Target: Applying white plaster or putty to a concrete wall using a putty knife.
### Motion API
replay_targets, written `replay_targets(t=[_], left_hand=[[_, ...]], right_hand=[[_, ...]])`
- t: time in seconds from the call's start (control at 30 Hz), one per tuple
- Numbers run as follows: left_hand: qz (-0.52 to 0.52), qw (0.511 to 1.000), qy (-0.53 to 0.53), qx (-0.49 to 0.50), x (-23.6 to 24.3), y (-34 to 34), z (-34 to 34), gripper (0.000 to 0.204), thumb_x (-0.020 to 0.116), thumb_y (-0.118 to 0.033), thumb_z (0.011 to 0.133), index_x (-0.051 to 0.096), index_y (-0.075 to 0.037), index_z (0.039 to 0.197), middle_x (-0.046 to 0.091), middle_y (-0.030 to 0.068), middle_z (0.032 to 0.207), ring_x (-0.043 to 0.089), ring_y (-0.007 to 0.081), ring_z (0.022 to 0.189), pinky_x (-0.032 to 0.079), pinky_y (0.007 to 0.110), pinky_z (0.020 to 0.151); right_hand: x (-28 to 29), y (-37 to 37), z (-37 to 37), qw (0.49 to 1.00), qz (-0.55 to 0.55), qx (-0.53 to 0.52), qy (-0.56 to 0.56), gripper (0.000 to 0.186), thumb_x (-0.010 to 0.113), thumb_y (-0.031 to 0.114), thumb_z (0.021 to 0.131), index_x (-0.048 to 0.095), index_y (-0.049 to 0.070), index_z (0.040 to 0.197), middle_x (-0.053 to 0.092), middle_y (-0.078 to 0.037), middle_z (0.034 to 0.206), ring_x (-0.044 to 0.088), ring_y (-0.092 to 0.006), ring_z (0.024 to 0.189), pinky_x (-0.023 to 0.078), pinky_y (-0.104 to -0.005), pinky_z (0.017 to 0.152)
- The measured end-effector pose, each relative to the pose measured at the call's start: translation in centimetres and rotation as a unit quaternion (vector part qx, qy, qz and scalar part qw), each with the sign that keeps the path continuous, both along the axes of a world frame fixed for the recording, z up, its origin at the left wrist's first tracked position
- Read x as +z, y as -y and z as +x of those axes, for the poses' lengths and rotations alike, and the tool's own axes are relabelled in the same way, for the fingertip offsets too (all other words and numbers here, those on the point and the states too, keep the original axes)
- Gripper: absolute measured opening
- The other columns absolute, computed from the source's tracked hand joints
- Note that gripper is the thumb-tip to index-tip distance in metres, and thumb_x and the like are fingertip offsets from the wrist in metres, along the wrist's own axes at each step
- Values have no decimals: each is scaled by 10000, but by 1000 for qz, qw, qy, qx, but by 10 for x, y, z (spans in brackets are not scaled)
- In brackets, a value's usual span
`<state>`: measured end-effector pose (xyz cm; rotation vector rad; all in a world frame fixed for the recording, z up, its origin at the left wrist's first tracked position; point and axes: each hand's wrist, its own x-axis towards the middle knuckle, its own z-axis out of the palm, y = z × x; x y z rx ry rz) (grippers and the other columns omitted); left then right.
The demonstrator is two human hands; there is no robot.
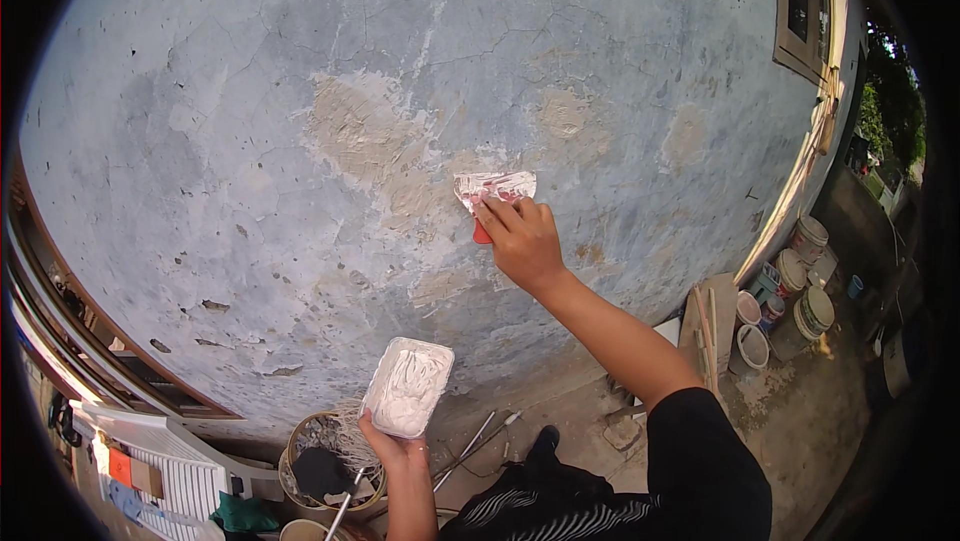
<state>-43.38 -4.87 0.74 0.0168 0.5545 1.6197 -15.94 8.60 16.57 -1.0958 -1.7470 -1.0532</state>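
Note:
My right hand [522, 239] is closed round a putty knife [484, 231] with a red handle, its wide blade smeared with pale filler and held against the wall [250, 191]. The blue-grey wall is cracked and pitted. Beige patches of filler [370, 136] spread left of the blade, and a smaller patch [572, 119] lies above it to the right. Low in front of me, my left hand [396, 449] grips a white rectangular tub [410, 387] from below. Creamy pinkish-white filler fills the tub, its surface ridged.
Below left stands a round bucket [292, 461] of debris, with a pole leaning by it. A white plastic chair [185, 461] is further left. Several paint buckets [752, 346] and wooden boards [716, 326] stand at the right. A window frame [802, 11] sits upper right.

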Motion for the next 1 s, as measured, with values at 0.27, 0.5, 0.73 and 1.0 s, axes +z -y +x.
replay_targets(t=[0.27, 0.5, 0.73, 1.0], left_hand=[[15, 1000, -6, 12, -7, -1, -13, 617, 448, -385, 931, 417, -16, 1424, 491, 182, 1422, 516, 366, 1271, 461, 534, 1034], [6, 1000, -18, -1, 1, 1, -7, 613, 448, -387, 932, 420, -26, 1426, 492, 176, 1422, 516, 362, 1273, 465, 532, 1029], [4, 1000, -28, -7, 1, 5, -7, 616, 429, -410, 948, 418, -28, 1431, 482, 158, 1438, 498, 331, 1298, 442, 493, 1062], [-1, 1000, -20, 9, 6, 16, -9, 614, 437, -407, 934, 438, -22, 1412, 499, 159, 1419, 509, 330, 1287, 445, 485, 1058]], right_hand=[[-59, 10, 5, 996, -83, -2, 41, 328, 610, 102, 795, 701, 78, 1109, 626, 10, 1038, 541, -198, 861, 388, -347, 688], [-36, 34, 15, 984, -162, 66, 34, 365, 663, 53, 750, 708, 109, 1107, 675, 20, 1093, 559, -211, 843, 425, -351, 713], [18, 35, 9, 993, -46, 72, -76, 400, 659, 16, 726, 702, 126, 1109, 675, 4, 1062, 570, -224, 857, 442, -348, 718], [-63, 4, -5, 996, -72, 53, 0, 439, 700, 61, 702, 696, 132, 1135, 638, 1, 1150, 568, -224, 892, 436, -373, 716]])
